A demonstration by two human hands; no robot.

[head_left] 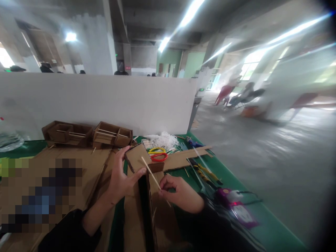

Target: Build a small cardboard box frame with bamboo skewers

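Observation:
A small cardboard piece [137, 156] is gripped at its left and lower edges by my left hand [121, 178], thumb and fingers around it. My right hand [178, 192] pinches a thin wooden stick [151, 171] between thumb and fingers. The stick slants up to the left, its upper end in front of the cardboard piece. Below both hands lies a long cardboard structure [160, 217] with an upright wall and a dark gap beside it.
Two cardboard boxes with sticks [70, 134] [112, 134] stand behind large cardboard sheets [57, 154]. Scissors [159, 157], white string [166, 140], pliers [204, 173] and a purple-and-white item [236, 201] lie right. A white partition [105, 101] rises behind.

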